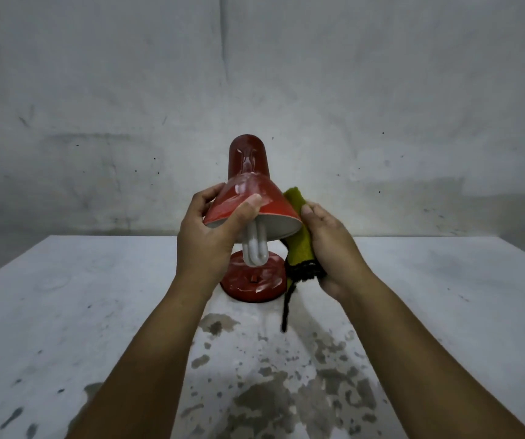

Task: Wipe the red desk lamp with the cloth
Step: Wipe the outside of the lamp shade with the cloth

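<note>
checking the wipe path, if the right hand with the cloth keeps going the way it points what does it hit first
Probably the red lamp shade: the right hand holds the green cloth pointing up and left, right beside the shade's rim. Whether the cloth already touches it is unclear.

No text, label, brand, number or sign can be read anywhere in this view. The glossy red metal desk lamp [248, 198] carries only pale smears and reflections on its shade and round base, and the olive-green cloth with dark edging [299, 242] bears no print. The worn white-painted table top [96, 312] shows only stains and patches where the paint has flaked.
</note>
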